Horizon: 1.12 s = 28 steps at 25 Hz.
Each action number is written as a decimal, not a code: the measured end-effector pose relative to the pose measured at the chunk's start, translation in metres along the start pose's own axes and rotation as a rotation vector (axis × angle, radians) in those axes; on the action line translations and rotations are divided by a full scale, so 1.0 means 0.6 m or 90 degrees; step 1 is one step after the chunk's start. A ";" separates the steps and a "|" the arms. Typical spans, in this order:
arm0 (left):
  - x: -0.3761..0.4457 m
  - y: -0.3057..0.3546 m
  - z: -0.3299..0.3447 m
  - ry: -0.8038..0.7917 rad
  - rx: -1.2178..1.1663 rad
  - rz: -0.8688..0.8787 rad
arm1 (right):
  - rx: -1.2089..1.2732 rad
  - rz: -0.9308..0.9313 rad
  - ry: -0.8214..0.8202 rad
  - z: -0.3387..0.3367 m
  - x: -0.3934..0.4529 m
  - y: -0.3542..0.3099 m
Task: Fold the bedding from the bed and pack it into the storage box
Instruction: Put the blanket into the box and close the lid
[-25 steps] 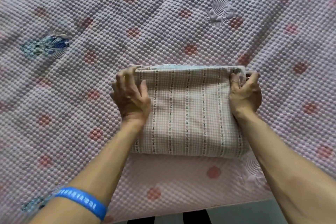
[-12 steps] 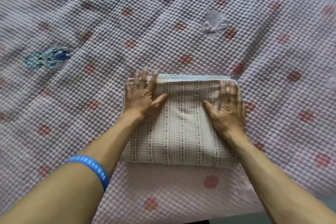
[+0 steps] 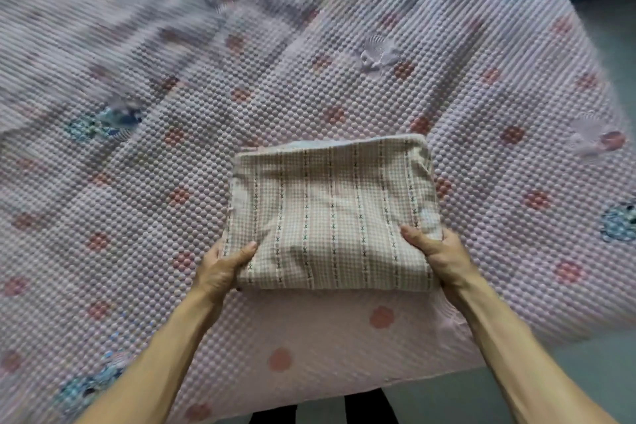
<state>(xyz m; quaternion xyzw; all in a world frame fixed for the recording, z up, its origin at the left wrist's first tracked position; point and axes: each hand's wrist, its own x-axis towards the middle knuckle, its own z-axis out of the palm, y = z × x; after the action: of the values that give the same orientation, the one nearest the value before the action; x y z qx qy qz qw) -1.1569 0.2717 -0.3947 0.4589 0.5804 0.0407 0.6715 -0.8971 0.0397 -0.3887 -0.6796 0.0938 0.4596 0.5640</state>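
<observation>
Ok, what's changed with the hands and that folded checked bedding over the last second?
Both hands left the far corners, pressed flat on top, then drew back to the near corners. The left hand and right hand now grip the folded bedding there, thumbs on top. The bedding remains folded on the pink bedspread.

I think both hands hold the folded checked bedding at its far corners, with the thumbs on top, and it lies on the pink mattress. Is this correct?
Not quite. The head view shows the left hand and the right hand gripping the folded checked bedding at its near corners, not the far ones. The thumbs are on top, and it lies on the pink mattress.
</observation>
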 end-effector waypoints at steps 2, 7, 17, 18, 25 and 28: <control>-0.042 0.049 0.001 -0.005 0.018 0.025 | 0.016 -0.020 0.022 -0.010 -0.048 -0.032; -0.196 0.240 0.067 -0.073 0.100 0.127 | 0.053 -0.054 0.097 -0.084 -0.241 -0.150; -0.526 0.501 0.393 -0.312 0.192 0.361 | 0.240 -0.296 0.349 -0.342 -0.593 -0.302; -0.549 0.513 0.444 -0.336 0.191 0.379 | 0.266 -0.316 0.372 -0.378 -0.608 -0.312; -0.590 0.488 0.875 -0.402 0.258 0.414 | 0.336 -0.373 0.432 -0.739 -0.582 -0.352; -0.588 0.463 1.015 -0.418 0.288 0.393 | 0.334 -0.375 0.451 -0.862 -0.561 -0.360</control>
<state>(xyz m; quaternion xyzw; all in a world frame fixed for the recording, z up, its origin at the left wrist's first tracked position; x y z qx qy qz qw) -0.6407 -0.1221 -0.0064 0.7319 0.1703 -0.0357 0.6589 -0.6777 -0.4585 -0.0262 -0.6266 0.1952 -0.0150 0.7543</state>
